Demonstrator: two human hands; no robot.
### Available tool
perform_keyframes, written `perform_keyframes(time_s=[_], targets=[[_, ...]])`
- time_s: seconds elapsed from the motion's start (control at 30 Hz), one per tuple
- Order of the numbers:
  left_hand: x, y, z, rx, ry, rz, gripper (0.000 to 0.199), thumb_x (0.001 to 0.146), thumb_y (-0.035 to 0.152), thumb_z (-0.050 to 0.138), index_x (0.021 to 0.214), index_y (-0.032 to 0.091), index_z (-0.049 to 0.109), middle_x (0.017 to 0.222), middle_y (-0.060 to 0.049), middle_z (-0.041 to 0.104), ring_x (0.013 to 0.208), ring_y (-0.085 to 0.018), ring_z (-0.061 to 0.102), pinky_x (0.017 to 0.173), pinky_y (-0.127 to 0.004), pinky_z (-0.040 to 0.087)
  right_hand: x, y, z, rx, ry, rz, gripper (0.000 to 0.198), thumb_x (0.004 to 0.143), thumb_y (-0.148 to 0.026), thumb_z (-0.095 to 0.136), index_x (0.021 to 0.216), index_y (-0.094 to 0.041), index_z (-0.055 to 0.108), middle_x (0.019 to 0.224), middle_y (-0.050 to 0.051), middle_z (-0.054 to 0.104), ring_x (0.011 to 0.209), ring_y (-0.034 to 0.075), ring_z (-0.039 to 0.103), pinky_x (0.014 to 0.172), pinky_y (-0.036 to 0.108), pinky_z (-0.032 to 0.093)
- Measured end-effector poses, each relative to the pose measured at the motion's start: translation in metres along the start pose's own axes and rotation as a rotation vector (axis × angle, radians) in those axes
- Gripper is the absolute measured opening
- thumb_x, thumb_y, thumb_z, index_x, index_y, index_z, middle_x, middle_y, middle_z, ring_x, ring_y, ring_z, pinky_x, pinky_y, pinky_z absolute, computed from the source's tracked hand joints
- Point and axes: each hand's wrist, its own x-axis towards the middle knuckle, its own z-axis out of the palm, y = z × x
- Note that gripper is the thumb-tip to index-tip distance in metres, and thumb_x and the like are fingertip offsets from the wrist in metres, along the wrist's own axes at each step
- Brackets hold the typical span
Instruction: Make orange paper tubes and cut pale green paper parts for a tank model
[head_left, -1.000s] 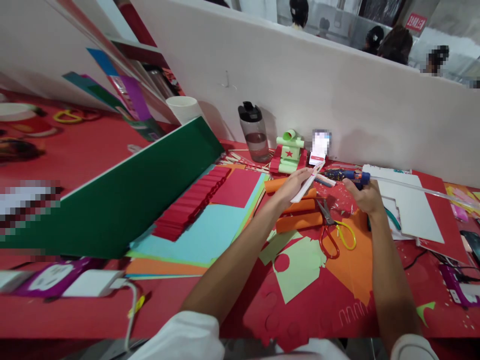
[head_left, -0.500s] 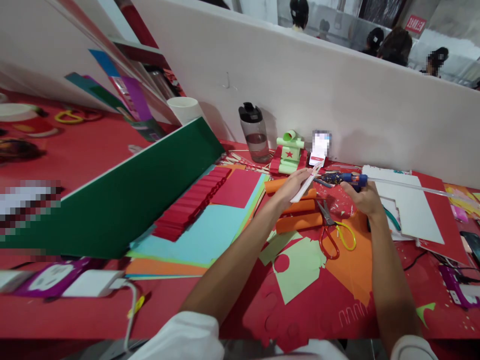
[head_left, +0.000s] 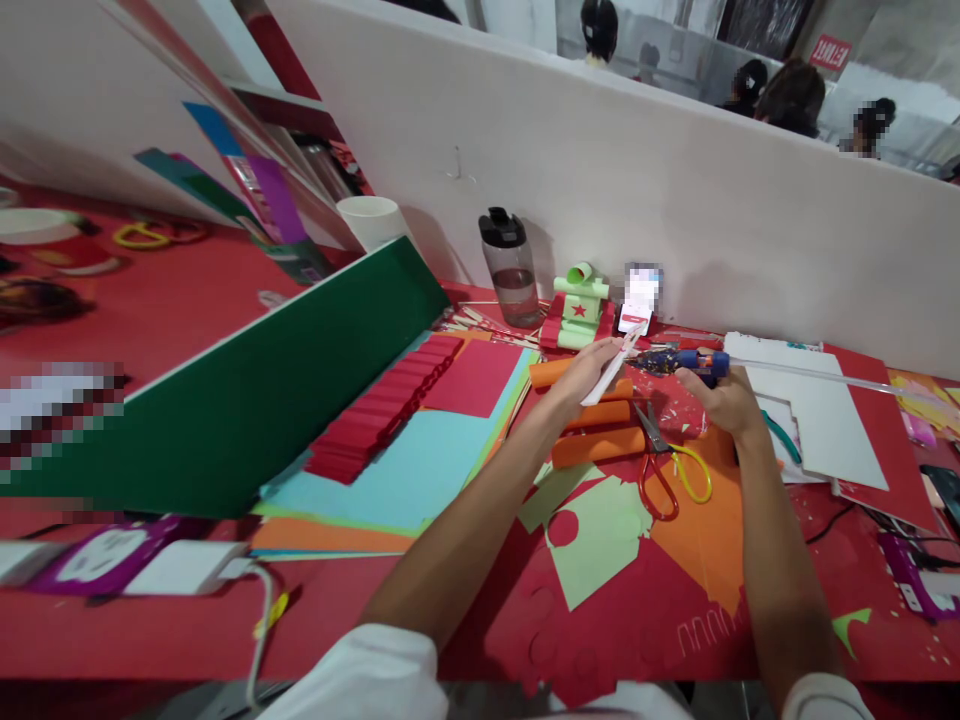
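Shifted slightly toward left hand [head_left: 587, 370]: blue pistol-shaped plastic glue gun [head_left: 684, 362], gripped in right hand [head_left: 729, 400], front end near thin white card strip [head_left: 606, 378] pinched in left; contact unclear. Probably applying glue; next move calls for steady aim.

Hidden Bits

The right hand [head_left: 726, 398] covers the grip of the glue gun [head_left: 679, 361]. You can't tell if its tip touches the white strip [head_left: 609, 372] (too tiny). The left hand [head_left: 589, 368] hides bits of orange rolls [head_left: 600, 447]. The phone [head_left: 640, 295] is partly blurry squares, and the red sign [head_left: 830, 52] is too small to read. The left edge cuts a cup [head_left: 45, 240].
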Motion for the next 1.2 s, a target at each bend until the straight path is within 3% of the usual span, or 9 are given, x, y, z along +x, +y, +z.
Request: perform_keyframes(time_s=[0.33,0.5,0.77,1.07,1.2], targets=[[0.000,0.000,0.001,-0.037,0.038,0.002,0.021,0.096,0.026,0.059,0.078,0.019,0.052,0.052,0.008,0.040,0.039,-0.005,0.028,0.040,-0.018,0.021,-0.002,0.003,-0.001,0.121,-0.040,-0.021,0.031,0.086,-0.057,0.071,0.086,-0.026,0.072,0.079,0.002,0.075,0.077,0.026,0.067,0.078,0.040,0.054],[0.002,-0.002,0.000,-0.046,0.029,0.016,0.020,0.092,0.026,0.063,0.078,0.019,0.051,0.053,0.008,0.039,0.041,-0.005,0.028,0.039,-0.017,0.020,-0.001,0.000,0.001,0.086,0.010,-0.012,0.034,0.085,-0.060,0.070,0.080,-0.026,0.070,0.069,0.002,0.070,0.070,0.025,0.065,0.071,0.038,0.052],[0.002,-0.002,0.001,-0.040,0.021,0.014,0.020,0.092,0.028,0.063,0.078,0.019,0.051,0.053,0.008,0.040,0.040,-0.005,0.027,0.039,-0.017,0.019,0.000,-0.004,0.006,0.040,0.078,0.013,0.035,0.082,-0.063,0.070,0.080,-0.027,0.069,0.074,0.004,0.074,0.078,0.029,0.071,0.077,0.040,0.053],[0.002,-0.002,0.001,-0.039,0.064,0.011,0.025,0.094,0.029,0.064,0.074,0.018,0.053,0.054,0.008,0.039,0.041,-0.005,0.029,0.040,-0.017,0.022,-0.002,-0.007,0.003,-0.010,-0.058,-0.040,0.037,0.085,-0.064,0.066,0.073,-0.029,0.064,0.067,0.001,0.067,0.069,0.025,0.064,0.069,0.038,0.051],[0.003,-0.003,0.000,-0.048,0.065,0.013,0.020,0.095,0.026,0.060,0.078,0.018,0.054,0.053,0.008,0.039,0.040,-0.005,0.030,0.040,-0.017,0.022,-0.002,-0.007,0.004,-0.018,-0.016,-0.011,0.036,0.085,-0.064,0.066,0.078,-0.028,0.068,0.069,0.002,0.069,0.073,0.027,0.066,0.071,0.038,0.050]])
